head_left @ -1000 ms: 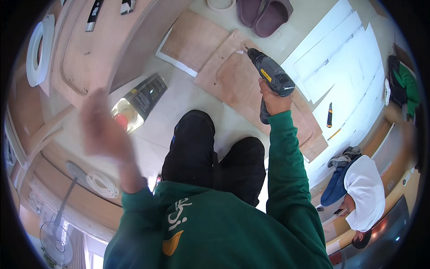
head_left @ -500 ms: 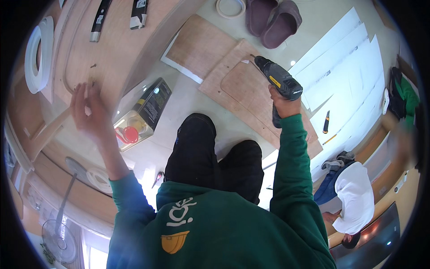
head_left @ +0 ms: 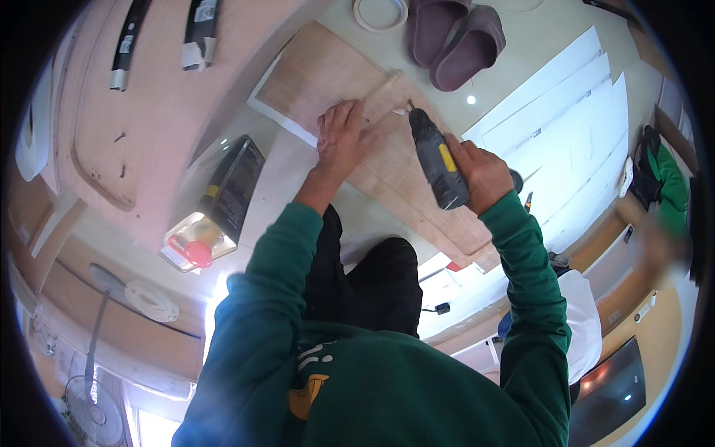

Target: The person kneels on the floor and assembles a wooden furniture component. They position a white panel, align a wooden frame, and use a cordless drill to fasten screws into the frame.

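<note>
My right hand (head_left: 484, 175) grips a black and yellow cordless drill (head_left: 436, 160), whose bit points at the upper edge of a light wooden board (head_left: 417, 201) lying on the floor. My left hand (head_left: 341, 138) lies flat on that board, just left of the drill's tip, with its fingers spread. A second, larger wooden panel (head_left: 313, 78) lies partly under the board to the upper left. Both my sleeves are green.
A pair of purple slippers (head_left: 454, 37) and a roll of tape (head_left: 380, 11) lie beyond the boards. White panels (head_left: 566, 127) lie to the right. A clear box with a red item (head_left: 195, 242) stands to the left, by a long wooden panel (head_left: 141, 112).
My left hand has swung in from the far left and come down on the board beside the drill. The drill has tipped down toward the board's edge.
</note>
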Action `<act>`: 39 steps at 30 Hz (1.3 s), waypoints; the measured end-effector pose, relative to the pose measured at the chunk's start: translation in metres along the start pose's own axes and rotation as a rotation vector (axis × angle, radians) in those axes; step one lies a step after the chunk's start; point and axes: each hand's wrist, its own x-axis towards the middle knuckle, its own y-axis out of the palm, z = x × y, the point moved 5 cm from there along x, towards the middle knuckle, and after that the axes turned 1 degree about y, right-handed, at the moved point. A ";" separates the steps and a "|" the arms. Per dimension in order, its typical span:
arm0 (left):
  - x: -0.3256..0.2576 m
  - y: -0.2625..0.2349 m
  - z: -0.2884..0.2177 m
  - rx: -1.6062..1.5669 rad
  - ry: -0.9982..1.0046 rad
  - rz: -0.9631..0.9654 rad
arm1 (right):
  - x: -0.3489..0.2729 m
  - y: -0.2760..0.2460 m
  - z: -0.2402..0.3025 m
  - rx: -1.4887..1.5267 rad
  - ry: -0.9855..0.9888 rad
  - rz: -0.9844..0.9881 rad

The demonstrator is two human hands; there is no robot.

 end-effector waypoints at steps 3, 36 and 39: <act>-0.006 0.017 0.014 -0.041 -0.011 0.040 | 0.006 -0.003 -0.019 0.406 0.286 -0.088; -0.006 0.029 0.024 -0.042 -0.072 0.032 | 0.024 -0.015 0.014 0.501 0.474 -0.234; -0.006 0.027 0.022 -0.027 -0.066 0.033 | 0.019 -0.014 0.011 0.442 0.467 -0.236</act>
